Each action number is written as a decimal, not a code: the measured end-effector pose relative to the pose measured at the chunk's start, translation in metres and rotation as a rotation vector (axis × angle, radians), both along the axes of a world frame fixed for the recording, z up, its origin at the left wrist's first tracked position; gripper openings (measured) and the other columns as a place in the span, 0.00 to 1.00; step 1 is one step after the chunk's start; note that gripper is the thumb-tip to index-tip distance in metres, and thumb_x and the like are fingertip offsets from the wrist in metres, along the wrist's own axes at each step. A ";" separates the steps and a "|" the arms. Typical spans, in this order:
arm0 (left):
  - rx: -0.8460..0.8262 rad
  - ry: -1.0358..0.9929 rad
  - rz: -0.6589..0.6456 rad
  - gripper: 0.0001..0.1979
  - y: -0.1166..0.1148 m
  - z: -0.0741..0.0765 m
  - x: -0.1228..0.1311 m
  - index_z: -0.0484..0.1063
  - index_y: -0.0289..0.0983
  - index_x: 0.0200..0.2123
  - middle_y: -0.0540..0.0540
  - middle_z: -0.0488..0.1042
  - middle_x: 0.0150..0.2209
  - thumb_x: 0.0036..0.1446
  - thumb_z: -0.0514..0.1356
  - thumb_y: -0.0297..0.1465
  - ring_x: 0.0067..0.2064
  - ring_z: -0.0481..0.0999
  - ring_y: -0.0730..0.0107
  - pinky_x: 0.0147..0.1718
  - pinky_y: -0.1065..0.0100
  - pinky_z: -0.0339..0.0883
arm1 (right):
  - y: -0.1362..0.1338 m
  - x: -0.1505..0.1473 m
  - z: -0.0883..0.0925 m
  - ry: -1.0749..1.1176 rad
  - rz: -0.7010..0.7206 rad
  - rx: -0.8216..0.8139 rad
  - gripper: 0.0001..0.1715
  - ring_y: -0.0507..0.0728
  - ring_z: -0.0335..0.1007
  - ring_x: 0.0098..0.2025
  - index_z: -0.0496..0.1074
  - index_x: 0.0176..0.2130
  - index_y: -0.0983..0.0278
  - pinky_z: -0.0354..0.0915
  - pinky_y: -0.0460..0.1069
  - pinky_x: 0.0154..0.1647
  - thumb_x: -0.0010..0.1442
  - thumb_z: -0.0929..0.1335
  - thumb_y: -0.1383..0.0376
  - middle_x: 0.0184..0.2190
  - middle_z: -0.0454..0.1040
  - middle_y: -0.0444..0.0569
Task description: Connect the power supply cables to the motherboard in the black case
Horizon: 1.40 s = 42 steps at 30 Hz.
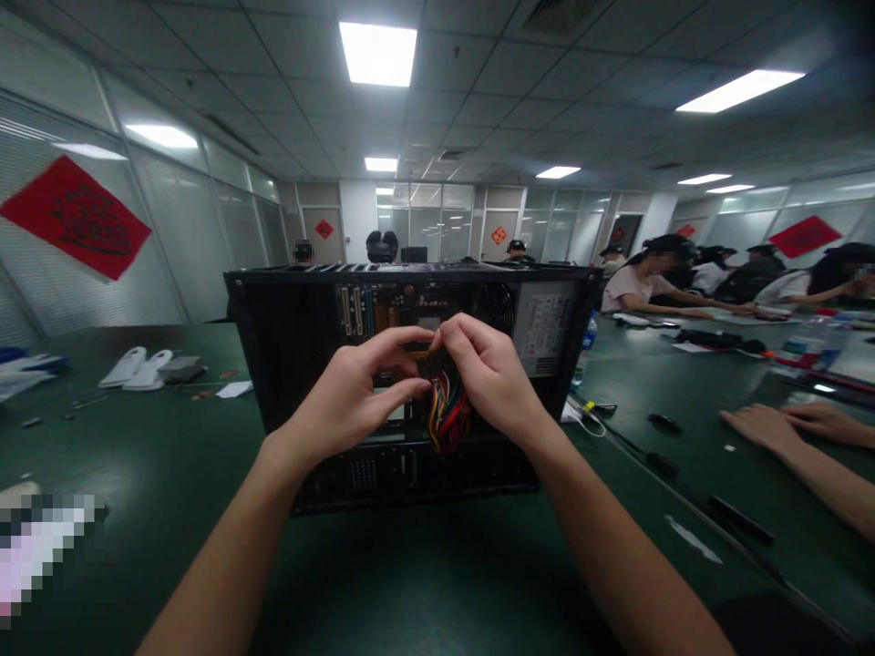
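Observation:
An open computer case (pixel 270 364) lies on its side in front of me, its inside facing me. My left hand (pixel 359 387) reaches in from the left, its thumb against a bundle of coloured wires (pixel 446 415) and its fingers curved around the dark upper end. From the right, my right hand (pixel 488 374) pinches at the top of the same bundle with bent fingers. Red, yellow and black wires hang down below the fingertips. What lies between the fingertips is mostly hidden. A power supply (pixel 545 328) with a label sits inside at the upper right, beside a round fan (pixel 498 308).
White slippers (pixel 140 368) and a grey box (pixel 183 369) are on the green table (pixel 170 474) to the left. Cables (pixel 656 460) run along the right side. Another person's hands (pixel 769 426) rest at the right. A bottle (pixel 588 337) stands behind the case.

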<state>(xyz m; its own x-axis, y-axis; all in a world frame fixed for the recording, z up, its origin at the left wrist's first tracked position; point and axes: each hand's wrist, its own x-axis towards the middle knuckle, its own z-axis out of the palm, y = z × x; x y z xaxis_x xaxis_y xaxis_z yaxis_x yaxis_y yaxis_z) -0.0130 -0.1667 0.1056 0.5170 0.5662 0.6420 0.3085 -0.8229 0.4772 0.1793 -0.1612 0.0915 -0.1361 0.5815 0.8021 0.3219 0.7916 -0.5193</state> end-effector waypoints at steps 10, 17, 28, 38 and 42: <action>-0.152 -0.109 -0.090 0.23 0.000 -0.004 0.005 0.68 0.38 0.58 0.46 0.80 0.37 0.60 0.64 0.34 0.39 0.82 0.65 0.41 0.66 0.78 | -0.002 -0.001 0.001 0.036 0.012 -0.004 0.26 0.52 0.63 0.31 0.69 0.31 0.62 0.58 0.47 0.32 0.70 0.59 0.48 0.27 0.68 0.45; -0.163 -0.078 -0.095 0.23 0.002 -0.007 0.011 0.66 0.37 0.58 0.46 0.81 0.38 0.61 0.64 0.34 0.39 0.82 0.64 0.43 0.64 0.78 | 0.001 -0.004 -0.004 0.091 -0.055 -0.004 0.27 0.52 0.60 0.28 0.67 0.29 0.62 0.57 0.47 0.30 0.70 0.59 0.47 0.25 0.65 0.43; -0.006 0.049 -0.022 0.32 0.006 -0.007 0.001 0.60 0.40 0.65 0.45 0.80 0.43 0.60 0.65 0.34 0.45 0.81 0.62 0.49 0.63 0.75 | 0.008 -0.008 -0.008 0.214 0.111 -0.102 0.20 0.52 0.65 0.29 0.66 0.39 0.59 0.63 0.47 0.30 0.65 0.65 0.45 0.28 0.68 0.43; 0.139 0.214 -0.037 0.34 0.008 -0.006 -0.004 0.58 0.45 0.67 0.45 0.67 0.64 0.59 0.65 0.31 0.61 0.72 0.56 0.59 0.58 0.68 | 0.011 0.000 -0.010 -0.131 0.175 -0.053 0.20 0.56 0.72 0.33 0.76 0.32 0.61 0.69 0.52 0.36 0.63 0.69 0.48 0.29 0.77 0.47; 0.195 0.267 -0.045 0.36 0.012 -0.009 -0.002 0.57 0.45 0.68 0.44 0.65 0.66 0.59 0.65 0.31 0.64 0.69 0.53 0.61 0.55 0.66 | 0.009 0.001 -0.011 -0.215 0.166 -0.062 0.17 0.57 0.72 0.32 0.77 0.34 0.61 0.70 0.52 0.34 0.59 0.72 0.50 0.30 0.78 0.48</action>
